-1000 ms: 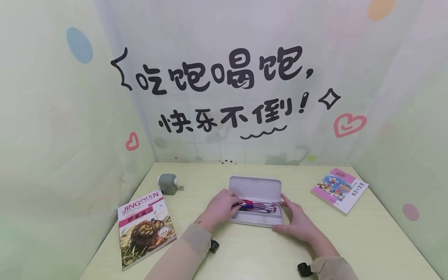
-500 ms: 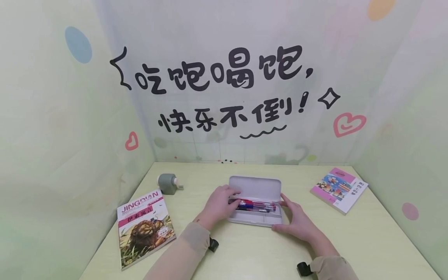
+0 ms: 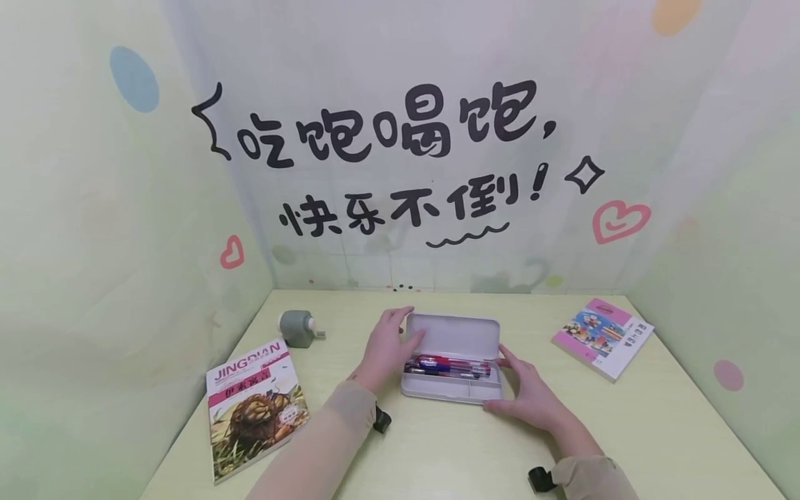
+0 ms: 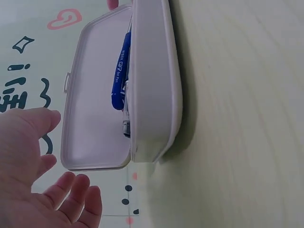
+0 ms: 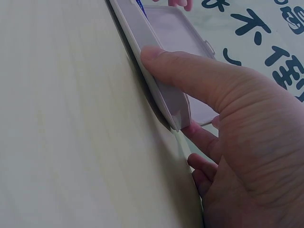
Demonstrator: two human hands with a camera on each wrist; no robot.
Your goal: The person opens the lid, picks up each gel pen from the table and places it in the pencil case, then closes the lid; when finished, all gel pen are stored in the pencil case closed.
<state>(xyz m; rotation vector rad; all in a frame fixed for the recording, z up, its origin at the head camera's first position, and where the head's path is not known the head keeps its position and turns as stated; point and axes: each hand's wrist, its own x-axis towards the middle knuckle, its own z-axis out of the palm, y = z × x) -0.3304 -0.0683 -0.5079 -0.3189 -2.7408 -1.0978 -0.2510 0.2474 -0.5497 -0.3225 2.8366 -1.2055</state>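
A pale lilac pencil case (image 3: pixel 434 390) stands on the table with its lid (image 3: pixel 459 337) raised. Several pens (image 3: pixel 450 364) lie in its long back compartment, among them a blue gel pen (image 4: pixel 121 71). My right hand (image 3: pixel 531 394) grips the case's right end; in the right wrist view its thumb (image 5: pixel 190 71) lies on the front rim and the fingers go round the end. At the lid's left side is my left hand (image 3: pixel 384 351), fingers spread, thumb toward the lid's inner face. The left wrist view shows this hand holding nothing; whether it touches the lid I cannot tell.
To the left lies a book with a lion cover (image 3: pixel 259 413), and behind it stands a grey-green pencil sharpener-like device (image 3: pixel 296 328). A pink and white book (image 3: pixel 603 339) lies at the right. A printed cloth wall (image 3: pixel 375 271) closes off the table's back.
My left hand has left the pens and moved up to the left edge of the lid, its fingers spreading. The right hand keeps its grip on the pencil case.
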